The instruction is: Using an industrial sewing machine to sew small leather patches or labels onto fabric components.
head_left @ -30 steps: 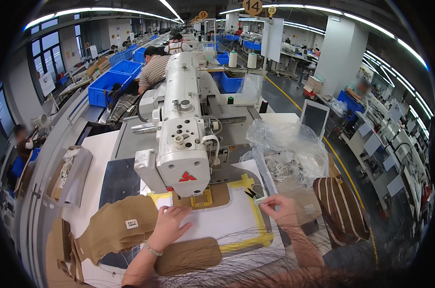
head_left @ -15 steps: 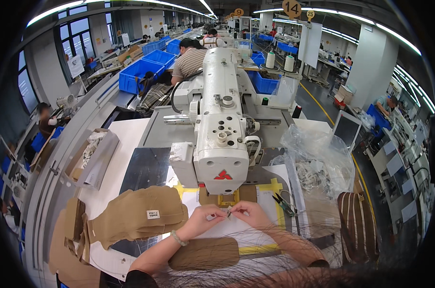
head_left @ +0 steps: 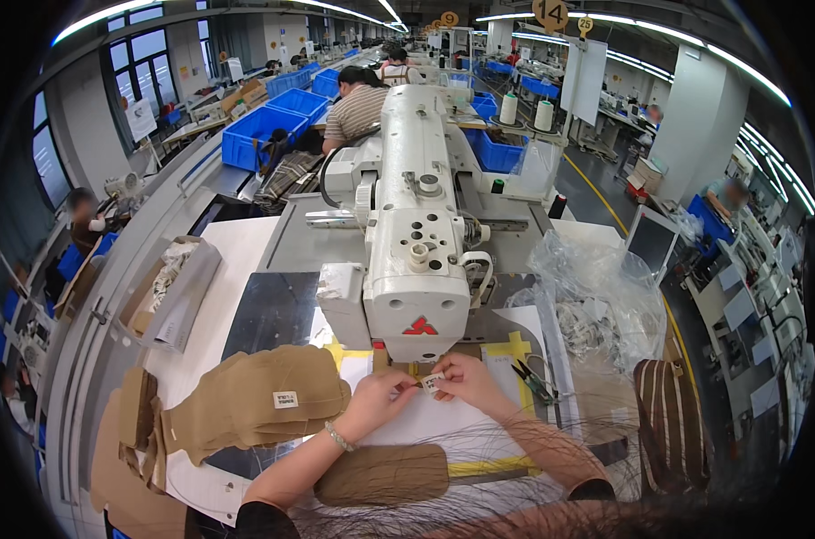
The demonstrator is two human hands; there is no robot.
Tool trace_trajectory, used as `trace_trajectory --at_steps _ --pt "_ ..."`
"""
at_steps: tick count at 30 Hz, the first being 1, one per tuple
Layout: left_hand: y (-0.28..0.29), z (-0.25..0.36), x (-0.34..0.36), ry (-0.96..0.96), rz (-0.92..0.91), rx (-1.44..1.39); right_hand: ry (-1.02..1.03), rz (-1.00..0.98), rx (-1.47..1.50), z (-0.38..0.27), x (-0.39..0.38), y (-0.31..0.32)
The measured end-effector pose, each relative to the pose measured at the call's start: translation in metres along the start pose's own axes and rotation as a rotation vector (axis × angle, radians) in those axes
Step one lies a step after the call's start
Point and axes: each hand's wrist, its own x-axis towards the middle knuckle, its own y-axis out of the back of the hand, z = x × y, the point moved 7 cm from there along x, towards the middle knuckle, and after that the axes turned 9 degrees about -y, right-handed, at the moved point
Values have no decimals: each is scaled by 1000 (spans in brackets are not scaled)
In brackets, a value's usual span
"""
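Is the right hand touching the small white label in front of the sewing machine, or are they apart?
Touching. The head view shows the right hand with its fingertips overlapping the small white label, pinching its right side.

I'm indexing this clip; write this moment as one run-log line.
left hand: fingertips at label | right hand: pinching label | machine: just beyond hands | snips: lying at right
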Motion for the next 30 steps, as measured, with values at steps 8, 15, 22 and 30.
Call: trace_trajectory --at_steps 8,15,22,30 --pt "-17 4 0 -474 -169 394 -42 286 -320 -20 25 25" --pt "-26 -14 -2 -442 -370 532 -53 197 -375 -26 43 11" --pt "-23 -15 -1 -409 -438 593 -40 179 -495 -32 41 16" --pt "-17 -18 3 -395 -435 483 10 199 -455 -18 41 26"
